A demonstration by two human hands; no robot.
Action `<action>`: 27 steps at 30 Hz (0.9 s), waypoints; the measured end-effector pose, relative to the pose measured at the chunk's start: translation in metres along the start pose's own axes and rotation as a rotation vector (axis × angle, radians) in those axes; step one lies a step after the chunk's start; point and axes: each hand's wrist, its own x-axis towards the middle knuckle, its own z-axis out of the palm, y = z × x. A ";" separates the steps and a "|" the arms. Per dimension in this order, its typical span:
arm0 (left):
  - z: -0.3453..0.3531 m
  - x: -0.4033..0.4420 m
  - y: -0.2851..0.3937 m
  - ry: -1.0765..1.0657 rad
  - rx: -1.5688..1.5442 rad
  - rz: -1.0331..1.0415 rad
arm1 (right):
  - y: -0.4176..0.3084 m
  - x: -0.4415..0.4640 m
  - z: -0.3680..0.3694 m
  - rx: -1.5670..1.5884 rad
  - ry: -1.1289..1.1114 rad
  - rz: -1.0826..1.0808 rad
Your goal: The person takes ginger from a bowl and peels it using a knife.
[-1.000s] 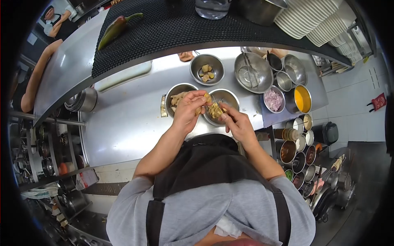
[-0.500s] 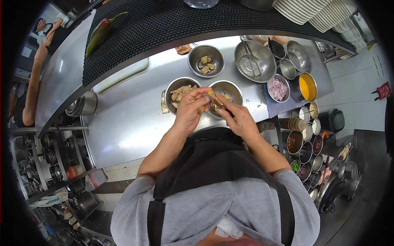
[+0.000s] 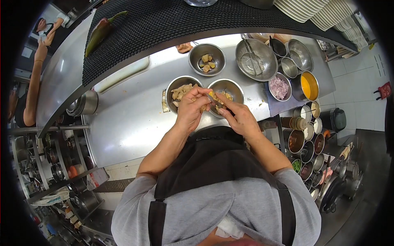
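Observation:
My left hand (image 3: 190, 110) is closed on a piece of ginger (image 3: 211, 94) with a yellow, partly bared surface. My right hand (image 3: 243, 119) meets it from the other side, fingers pinched around something small that they mostly hide. Both hands are over the near edge of a steel bowl (image 3: 240, 93) with peelings inside. To its left, another steel bowl (image 3: 169, 91) holds unpeeled ginger (image 3: 180, 92). Behind these stands a third steel bowl (image 3: 222, 65) with several peeled chunks (image 3: 206, 60).
A large bowl (image 3: 266, 74) with tongs, a bowl of chopped onion (image 3: 278, 87) and a pot of yellow liquid (image 3: 309, 87) stand right. Overhead runs a shelf with black mesh (image 3: 164, 24), a pepper (image 3: 98, 35) and stacked plates (image 3: 299, 8). Another person's arm (image 3: 33, 86) is far left.
The hands stay almost in place over the bowl. My right fingers have shifted slightly along the ginger, and more of its yellow surface shows. The view has moved very slightly.

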 end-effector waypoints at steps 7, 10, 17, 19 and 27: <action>0.005 -0.003 -0.004 0.002 -0.009 0.013 | 0.002 0.002 -0.002 0.076 -0.034 0.117; 0.006 -0.005 -0.006 0.026 0.005 -0.009 | 0.004 0.001 -0.002 0.084 -0.053 0.156; 0.001 -0.010 -0.019 -0.022 0.019 -0.044 | 0.016 -0.005 0.008 0.169 0.004 0.124; 0.002 -0.009 -0.018 -0.022 0.010 -0.045 | 0.014 -0.005 0.002 0.384 -0.054 0.237; -0.013 0.001 -0.013 -0.200 -0.168 -0.204 | 0.017 -0.008 -0.004 0.857 0.025 0.368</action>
